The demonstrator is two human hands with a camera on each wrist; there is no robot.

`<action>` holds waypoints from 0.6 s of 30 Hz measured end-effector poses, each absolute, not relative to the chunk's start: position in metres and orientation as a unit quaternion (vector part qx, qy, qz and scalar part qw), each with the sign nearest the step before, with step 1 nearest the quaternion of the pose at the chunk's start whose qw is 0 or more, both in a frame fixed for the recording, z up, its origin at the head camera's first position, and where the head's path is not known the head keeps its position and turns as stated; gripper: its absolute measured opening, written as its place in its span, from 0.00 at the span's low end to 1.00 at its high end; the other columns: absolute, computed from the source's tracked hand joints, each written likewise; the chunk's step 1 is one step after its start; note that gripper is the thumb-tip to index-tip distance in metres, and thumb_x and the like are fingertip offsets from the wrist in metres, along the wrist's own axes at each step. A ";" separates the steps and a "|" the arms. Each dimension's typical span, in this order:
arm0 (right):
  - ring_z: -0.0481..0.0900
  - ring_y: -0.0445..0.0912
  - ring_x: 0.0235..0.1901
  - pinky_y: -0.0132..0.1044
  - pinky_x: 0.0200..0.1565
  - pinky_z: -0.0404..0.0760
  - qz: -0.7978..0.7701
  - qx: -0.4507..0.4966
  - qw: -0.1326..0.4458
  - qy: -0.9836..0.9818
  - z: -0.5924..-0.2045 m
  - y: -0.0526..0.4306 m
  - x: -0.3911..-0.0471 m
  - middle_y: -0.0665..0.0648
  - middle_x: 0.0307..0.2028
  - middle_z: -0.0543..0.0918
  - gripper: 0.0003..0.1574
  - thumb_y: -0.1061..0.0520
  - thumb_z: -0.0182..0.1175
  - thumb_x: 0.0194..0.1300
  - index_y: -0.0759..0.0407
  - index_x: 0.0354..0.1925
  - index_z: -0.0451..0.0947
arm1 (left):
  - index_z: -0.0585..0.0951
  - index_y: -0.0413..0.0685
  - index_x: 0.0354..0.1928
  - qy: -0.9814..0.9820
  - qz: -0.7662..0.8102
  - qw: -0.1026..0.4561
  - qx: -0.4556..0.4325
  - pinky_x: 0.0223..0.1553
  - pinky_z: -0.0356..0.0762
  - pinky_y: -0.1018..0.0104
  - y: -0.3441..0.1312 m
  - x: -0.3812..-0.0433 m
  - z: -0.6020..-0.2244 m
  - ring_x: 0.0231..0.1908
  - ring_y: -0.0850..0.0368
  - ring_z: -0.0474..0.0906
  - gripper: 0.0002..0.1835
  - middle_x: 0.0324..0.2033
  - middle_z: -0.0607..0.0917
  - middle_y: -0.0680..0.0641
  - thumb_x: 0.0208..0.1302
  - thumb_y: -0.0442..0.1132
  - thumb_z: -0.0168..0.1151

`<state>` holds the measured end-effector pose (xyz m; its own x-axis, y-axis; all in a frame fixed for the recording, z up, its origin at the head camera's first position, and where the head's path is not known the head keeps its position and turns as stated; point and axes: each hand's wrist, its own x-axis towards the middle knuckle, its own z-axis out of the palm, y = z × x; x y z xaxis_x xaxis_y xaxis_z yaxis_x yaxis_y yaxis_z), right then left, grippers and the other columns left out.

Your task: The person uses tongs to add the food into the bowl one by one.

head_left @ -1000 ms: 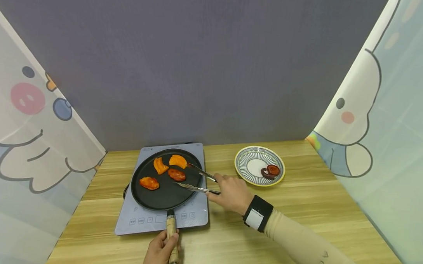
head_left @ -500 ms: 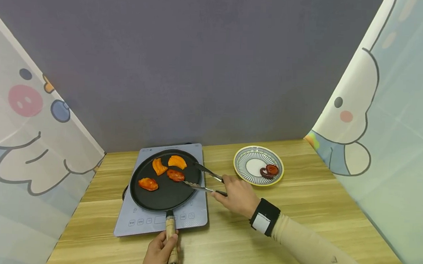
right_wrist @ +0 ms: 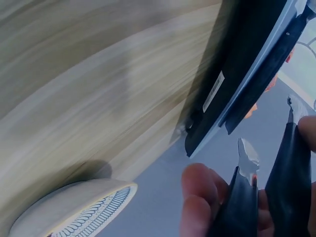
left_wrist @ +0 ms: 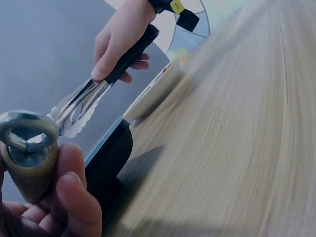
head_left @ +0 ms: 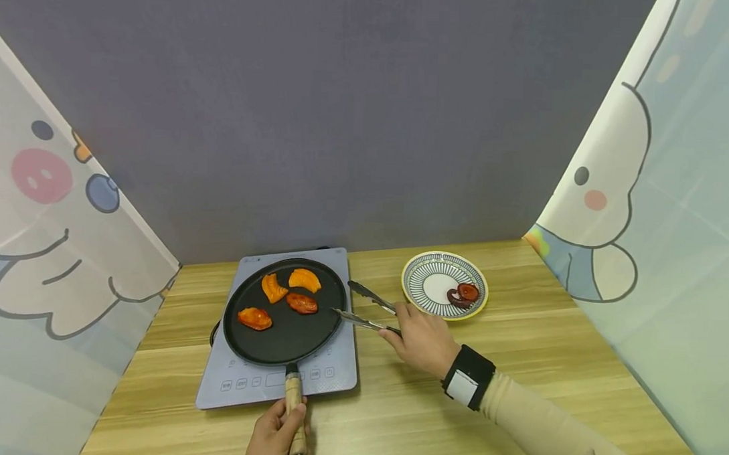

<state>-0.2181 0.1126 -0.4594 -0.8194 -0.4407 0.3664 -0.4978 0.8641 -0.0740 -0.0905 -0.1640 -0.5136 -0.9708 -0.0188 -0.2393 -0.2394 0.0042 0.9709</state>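
Observation:
My left hand [head_left: 275, 433] grips the wooden handle [head_left: 294, 388] of a round black frying pan [head_left: 279, 342]. Two orange curved slices [head_left: 305, 280] and two glazed reddish pieces like chicken wings [head_left: 255, 319] lie in the pan. At the pan's right side, my right hand [head_left: 427, 340] holds metal tongs [head_left: 362, 321] by their black grips, arms spread with nothing between them. One tong tip overlaps the pan's right edge in the head view; the other is just right of it. The left wrist view shows the handle's metal hanging ring [left_wrist: 29, 129] close up.
Under the pan is a grey induction cooker [head_left: 217, 383] with touch buttons along its front. A patterned plate [head_left: 419, 296] stands right of it, bearing a dark curled piece and a round red piece [head_left: 467, 292]. A grey wall [head_left: 356, 120] rises behind the wooden table [head_left: 418, 423].
The tongs have drawn back rightward from the upper orange slice to the pan's right edge, still spread. All the food pieces stay in the pan. My left hand keeps its grip.

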 end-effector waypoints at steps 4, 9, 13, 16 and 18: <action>0.71 0.44 0.24 0.38 0.18 0.71 0.082 0.241 0.156 -0.954 -0.461 0.118 -0.218 0.54 0.30 0.75 0.36 0.32 0.48 0.61 0.61 0.49 0.67 | 0.66 0.27 0.52 0.704 0.700 0.076 -0.094 0.17 0.77 0.63 -0.164 -0.091 -0.515 0.15 0.53 0.72 0.23 0.20 0.77 0.46 0.65 0.41 0.52; 0.71 0.44 0.25 0.39 0.20 0.72 0.100 0.220 0.146 -0.959 -0.462 0.126 -0.217 0.54 0.32 0.75 0.39 0.29 0.45 0.60 0.60 0.51 0.66 | 0.66 0.26 0.51 0.705 0.699 0.077 -0.090 0.16 0.76 0.64 -0.164 -0.091 -0.515 0.15 0.54 0.72 0.23 0.20 0.77 0.46 0.65 0.41 0.52; 0.71 0.45 0.24 0.41 0.22 0.74 0.113 0.212 0.152 -0.959 -0.463 0.133 -0.217 0.55 0.32 0.76 0.41 0.26 0.44 0.58 0.59 0.49 0.67 | 0.66 0.26 0.52 0.705 0.700 0.076 -0.088 0.16 0.76 0.64 -0.164 -0.091 -0.515 0.15 0.54 0.72 0.23 0.20 0.78 0.46 0.65 0.41 0.52; 0.72 0.46 0.23 0.42 0.22 0.75 0.105 0.215 0.164 -0.957 -0.466 0.139 -0.217 0.56 0.30 0.77 0.43 0.25 0.45 0.56 0.60 0.47 0.68 | 0.66 0.26 0.52 0.705 0.700 0.076 -0.088 0.16 0.76 0.64 -0.164 -0.091 -0.515 0.15 0.54 0.72 0.23 0.20 0.78 0.46 0.65 0.41 0.52; 0.72 0.46 0.22 0.42 0.21 0.75 0.101 0.221 0.170 -0.955 -0.468 0.142 -0.217 0.56 0.29 0.77 0.43 0.24 0.48 0.55 0.61 0.46 0.68 | 0.66 0.26 0.52 0.705 0.700 0.077 -0.089 0.16 0.76 0.64 -0.164 -0.091 -0.515 0.14 0.54 0.72 0.23 0.20 0.77 0.46 0.65 0.41 0.52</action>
